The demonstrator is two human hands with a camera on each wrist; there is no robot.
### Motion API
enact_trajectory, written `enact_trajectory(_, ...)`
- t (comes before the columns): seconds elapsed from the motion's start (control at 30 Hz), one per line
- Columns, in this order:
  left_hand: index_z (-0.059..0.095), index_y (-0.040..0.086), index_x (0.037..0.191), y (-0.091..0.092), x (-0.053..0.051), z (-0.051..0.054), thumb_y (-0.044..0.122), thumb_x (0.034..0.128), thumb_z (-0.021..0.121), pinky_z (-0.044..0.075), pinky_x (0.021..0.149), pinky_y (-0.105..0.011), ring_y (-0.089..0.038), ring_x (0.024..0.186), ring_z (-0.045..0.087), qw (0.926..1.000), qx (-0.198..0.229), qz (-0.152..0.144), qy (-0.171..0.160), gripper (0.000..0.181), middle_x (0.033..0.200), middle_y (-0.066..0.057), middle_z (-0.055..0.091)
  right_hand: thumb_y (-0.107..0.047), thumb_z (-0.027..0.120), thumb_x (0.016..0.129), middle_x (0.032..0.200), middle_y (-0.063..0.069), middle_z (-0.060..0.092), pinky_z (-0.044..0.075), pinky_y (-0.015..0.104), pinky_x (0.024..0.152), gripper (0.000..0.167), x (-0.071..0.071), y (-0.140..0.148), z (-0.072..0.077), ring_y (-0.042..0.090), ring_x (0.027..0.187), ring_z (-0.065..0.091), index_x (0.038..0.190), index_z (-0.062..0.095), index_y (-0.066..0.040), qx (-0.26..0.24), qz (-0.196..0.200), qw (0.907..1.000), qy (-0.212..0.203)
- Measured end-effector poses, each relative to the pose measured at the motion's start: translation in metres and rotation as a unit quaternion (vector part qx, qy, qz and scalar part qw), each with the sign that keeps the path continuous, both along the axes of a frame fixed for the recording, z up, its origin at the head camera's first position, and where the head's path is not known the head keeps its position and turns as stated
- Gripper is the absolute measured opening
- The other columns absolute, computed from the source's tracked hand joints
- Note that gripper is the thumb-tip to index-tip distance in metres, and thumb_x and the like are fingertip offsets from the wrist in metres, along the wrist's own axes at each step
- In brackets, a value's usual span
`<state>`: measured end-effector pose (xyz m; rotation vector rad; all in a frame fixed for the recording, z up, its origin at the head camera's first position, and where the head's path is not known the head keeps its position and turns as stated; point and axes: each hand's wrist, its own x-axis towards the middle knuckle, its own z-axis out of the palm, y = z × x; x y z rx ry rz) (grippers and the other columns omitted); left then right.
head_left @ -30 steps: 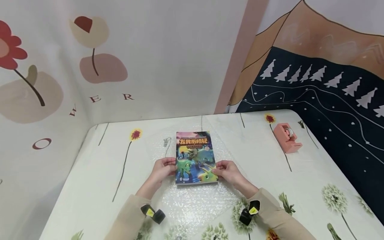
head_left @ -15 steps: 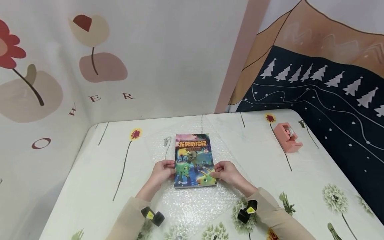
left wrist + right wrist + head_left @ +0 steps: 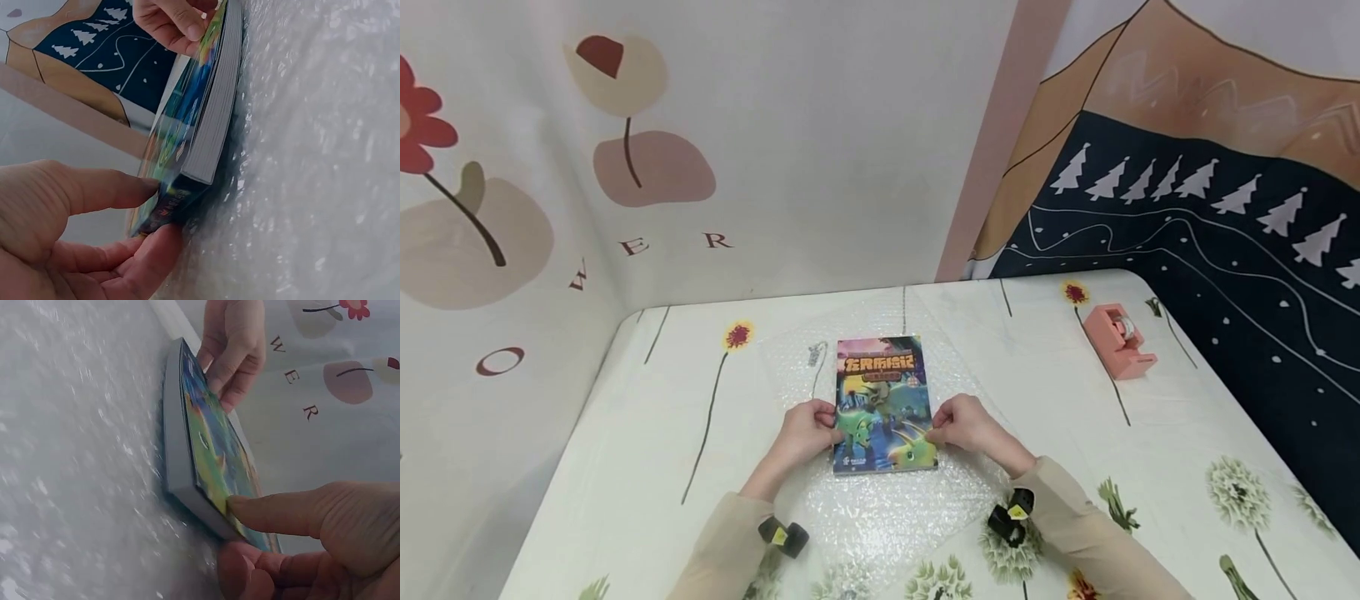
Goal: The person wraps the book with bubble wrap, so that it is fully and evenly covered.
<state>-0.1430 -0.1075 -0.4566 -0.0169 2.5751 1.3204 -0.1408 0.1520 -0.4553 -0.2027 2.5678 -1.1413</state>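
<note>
A paperback book (image 3: 883, 408) with a colourful dinosaur cover lies face up over a sheet of bubble wrap (image 3: 887, 517). My left hand (image 3: 806, 432) pinches its left edge, thumb on the cover side and fingers at the spine, as the left wrist view shows. On the opposite edge, my right hand (image 3: 967, 422) pinches the book near its lower right corner, thumb on the cover. The page block (image 3: 219, 106) shows along the book's near side in the left wrist view. The book's underside is hidden, and whether it fully touches the wrap I cannot tell.
A pink tape dispenser (image 3: 1117, 342) stands at the right of the table, on the flower-printed tablecloth (image 3: 647, 467). Printed cloth walls rise behind the table and along its sides. The bubble wrap spreads beyond the book all round.
Over the last second the book has shifted slightly toward me and a little left, with both hands still gripping it. The head view has tilted very slightly.
</note>
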Motion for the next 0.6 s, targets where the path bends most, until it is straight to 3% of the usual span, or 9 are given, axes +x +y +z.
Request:
enact_trajectory(0.17, 0.057, -0.011, 0.104, 0.0, -0.001, 0.002, 0.001, 0.0664, 0.078, 0.051, 0.065, -0.03, -0.017, 0.069, 0.055, 0.9993, -0.028, -0.023, 0.008, 0.045, 0.077, -0.008, 0.058, -0.015, 0.073, 0.08, 0.065, 0.003, 0.063, 0.048, 0.024, 0.05, 0.014, -0.023, -0.001, 0.01, 0.011, 0.054, 0.054, 0.078, 0.069, -0.001, 0.004, -0.009, 0.9999, -0.008)
enact_trajectory(0.37, 0.051, -0.012, 0.117, 0.003, 0.0, 0.006, 0.008, 0.0674, 0.08, 0.048, 0.062, -0.03, -0.017, 0.065, 0.052, 0.9962, -0.072, -0.045, 0.016, 0.061, 0.073, -0.006, 0.055, -0.015, 0.066, 0.087, 0.083, 0.013, 0.066, 0.052, 0.029, 0.061, 0.02, -0.071, -0.003, 0.019, 0.021, 0.071, 0.062, 0.096, 0.065, 0.003, -0.009, -0.056, 0.9981, 0.025)
enact_trajectory(0.6, 0.047, -0.016, 0.121, 0.009, 0.003, 0.006, 0.013, 0.0669, 0.082, 0.049, 0.077, -0.042, -0.025, 0.081, 0.056, 0.993, -0.098, -0.055, 0.037, 0.071, 0.087, -0.013, 0.058, -0.016, 0.062, 0.09, 0.106, 0.02, 0.061, 0.05, 0.039, 0.08, 0.031, -0.122, -0.005, 0.017, 0.03, 0.096, 0.058, 0.113, 0.06, 0.006, -0.008, -0.096, 0.9924, 0.077)
